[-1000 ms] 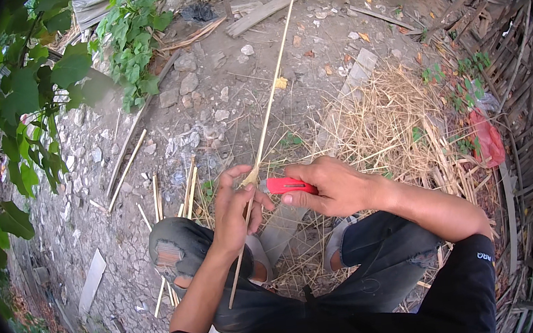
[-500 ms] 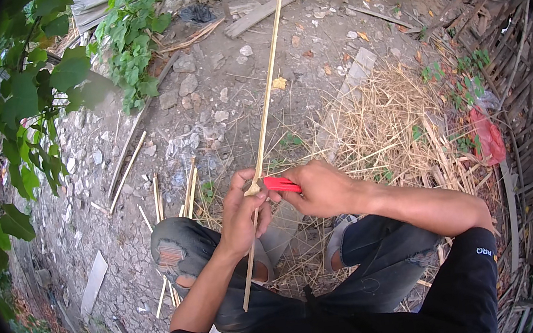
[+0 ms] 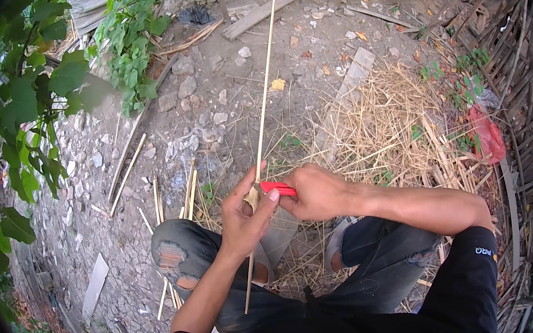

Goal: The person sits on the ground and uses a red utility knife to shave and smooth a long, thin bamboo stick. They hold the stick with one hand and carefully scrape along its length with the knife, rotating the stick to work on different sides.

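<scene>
A long, thin bamboo strip [image 3: 266,90] runs from beside my left leg, through my hands, to far ahead over the dirt. My left hand [image 3: 239,226] is closed around it, thumb stretched toward the knife. Between those fingers a tan, folded piece [image 3: 252,198] lies against the strip; I cannot tell what it is. My right hand [image 3: 316,193] grips a red-handled knife [image 3: 277,188], its short grey blade pressed against the strip at my left fingers. Part of the blade is hidden there.
Pale shavings [image 3: 388,125] are heaped at the right, ahead of my right knee. Several cut strips [image 3: 191,192] lie beside my left knee. Leafy branches [image 3: 22,97] hang at the left, and a pile of slats [image 3: 513,63] lines the right. A board [image 3: 261,15] lies far ahead.
The far end of the strip has swung slightly left. My left thumb now reaches out to the knife, and my right hand with the knife has shifted slightly.
</scene>
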Tool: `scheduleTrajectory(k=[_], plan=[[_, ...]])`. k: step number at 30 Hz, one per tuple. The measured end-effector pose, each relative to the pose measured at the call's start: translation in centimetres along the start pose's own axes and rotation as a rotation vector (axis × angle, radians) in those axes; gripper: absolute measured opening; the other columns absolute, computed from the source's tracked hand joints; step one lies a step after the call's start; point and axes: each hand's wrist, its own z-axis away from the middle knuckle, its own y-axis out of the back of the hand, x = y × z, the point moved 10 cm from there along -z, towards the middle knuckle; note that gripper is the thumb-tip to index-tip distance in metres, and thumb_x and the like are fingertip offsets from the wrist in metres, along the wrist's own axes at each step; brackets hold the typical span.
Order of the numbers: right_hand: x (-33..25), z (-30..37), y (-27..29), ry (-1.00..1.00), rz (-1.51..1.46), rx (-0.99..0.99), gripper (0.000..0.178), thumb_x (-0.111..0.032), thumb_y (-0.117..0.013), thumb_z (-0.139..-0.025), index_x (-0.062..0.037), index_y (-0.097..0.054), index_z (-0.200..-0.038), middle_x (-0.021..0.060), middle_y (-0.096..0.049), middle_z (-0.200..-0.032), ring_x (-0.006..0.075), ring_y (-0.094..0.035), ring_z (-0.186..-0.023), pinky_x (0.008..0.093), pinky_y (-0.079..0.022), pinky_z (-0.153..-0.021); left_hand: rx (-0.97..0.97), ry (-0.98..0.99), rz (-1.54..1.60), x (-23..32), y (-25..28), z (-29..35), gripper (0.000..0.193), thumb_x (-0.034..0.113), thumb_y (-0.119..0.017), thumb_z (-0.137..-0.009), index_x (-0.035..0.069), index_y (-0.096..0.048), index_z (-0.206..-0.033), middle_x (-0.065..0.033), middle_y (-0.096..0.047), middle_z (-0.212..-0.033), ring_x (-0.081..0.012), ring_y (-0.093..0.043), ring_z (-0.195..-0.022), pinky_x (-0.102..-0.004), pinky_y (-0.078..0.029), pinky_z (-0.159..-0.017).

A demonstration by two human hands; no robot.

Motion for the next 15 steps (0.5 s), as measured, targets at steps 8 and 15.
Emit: scheduleTrajectory(k=[8,15], plan=[[0.2,0.0,0.0,-0.028,0.016,-0.001,0.029,-0.020,-0.059,-0.088,0.0068,-0.066,-0.078,0.0289,-0.065,-0.072,0.0463,-0.067,-0.075,0.0530,-0.054,-0.073,0.085,-0.084,-0.210,0.5,0.8,0.0,0.057,0.012,-0.071,-0.096,0.000,-0.049,-0.147,0.0017,-0.065,-0.090,-0.0015,-0.054,-0.069,-0.0187,-0.042,-0.058],[0.6,-0.4,0.1,-0.129,0.134,0.050,0.027,-0.020,-0.060,-0.088,0.0052,-0.069,-0.084,0.0301,-0.068,-0.080,0.0466,-0.069,-0.082,0.0524,-0.055,-0.077,0.167,-0.185,-0.264,1.4,0.4,-0.1,0.049,0.012,-0.072,-0.095,-0.002,-0.055,-0.140,-0.0005,-0.066,-0.098,-0.0021,-0.050,-0.077,-0.0203,-0.040,-0.068]])
